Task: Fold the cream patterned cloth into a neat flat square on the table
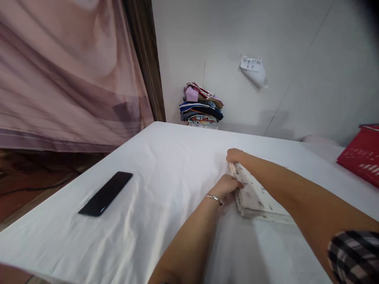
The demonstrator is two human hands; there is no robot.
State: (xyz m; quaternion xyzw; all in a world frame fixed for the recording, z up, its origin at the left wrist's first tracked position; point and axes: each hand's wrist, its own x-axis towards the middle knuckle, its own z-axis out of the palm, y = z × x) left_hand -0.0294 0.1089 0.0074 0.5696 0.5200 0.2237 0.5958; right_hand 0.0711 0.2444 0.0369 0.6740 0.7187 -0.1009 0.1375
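A folded cream cloth with small dark prints [257, 199] lies on the white sheet covering the table [166, 165]. My left hand [227, 187], with a thin bracelet at the wrist, is closed on the cloth's near left edge. My right hand [235, 155] is closed at the cloth's far left corner, and my right forearm lies across the top of the cloth and hides part of it.
A black phone [106, 193] lies flat on the sheet to the left. A stack of folded colourful clothes [201, 106] stands at the far edge by the wall. A red basket [361, 154] sits at the right. A pink curtain [68, 71] hangs on the left.
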